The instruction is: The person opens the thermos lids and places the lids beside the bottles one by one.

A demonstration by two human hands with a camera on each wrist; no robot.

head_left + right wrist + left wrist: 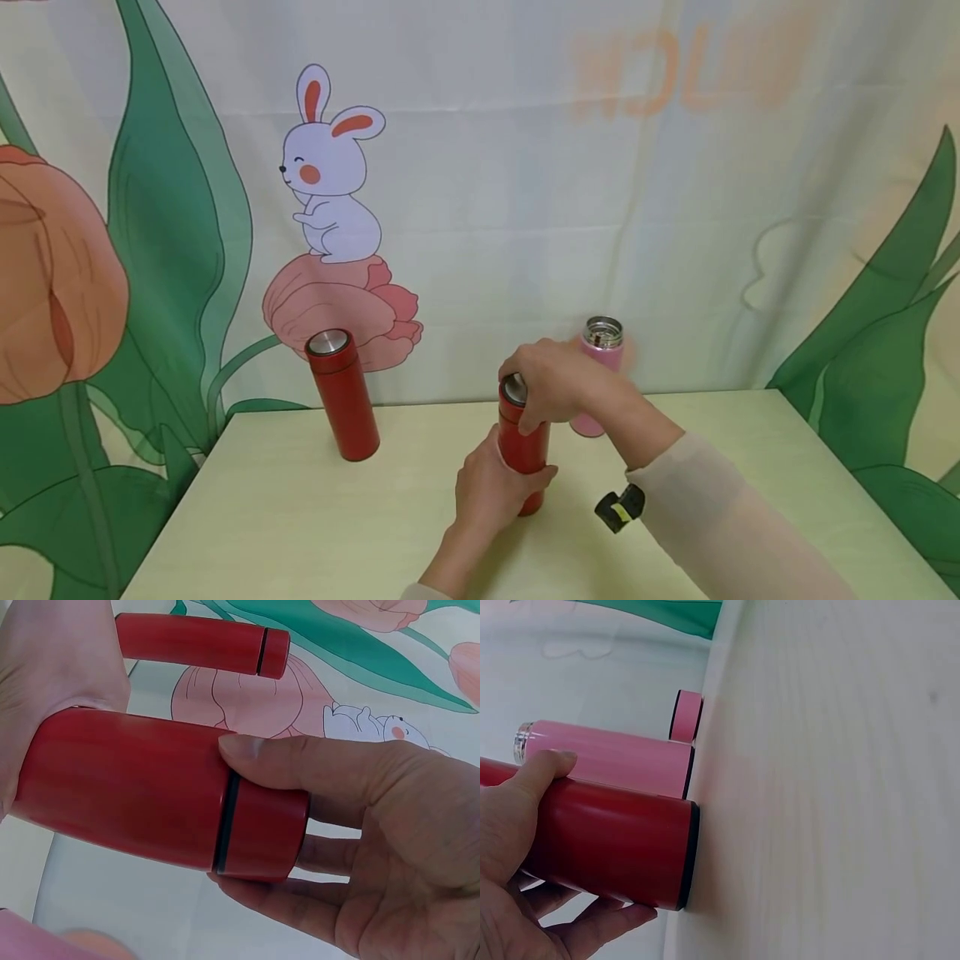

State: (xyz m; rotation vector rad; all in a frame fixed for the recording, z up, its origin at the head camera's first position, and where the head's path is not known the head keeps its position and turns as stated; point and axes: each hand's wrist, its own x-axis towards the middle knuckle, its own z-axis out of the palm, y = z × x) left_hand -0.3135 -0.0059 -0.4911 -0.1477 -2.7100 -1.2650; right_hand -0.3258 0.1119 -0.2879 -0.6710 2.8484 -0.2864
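Observation:
My left hand [483,490] wraps round the lower body of a red thermos [522,450], which stands nearly upright on the table. At its top, my right hand [561,382] grips the red lid [264,834] between thumb and fingers. The lid sits on the body, with a black ring at the seam. Just behind stands a pink thermos [622,757] with its metal mouth bare, partly hidden by my right hand and forearm in the head view. A pink lid [686,717] rests on the table beyond it.
A second red thermos [347,404] with its lid on stands at the back left of the pale table [300,533]. Behind the table hangs a printed curtain [487,208] with a rabbit and flowers. A black strap piece [619,508] shows by the right sleeve.

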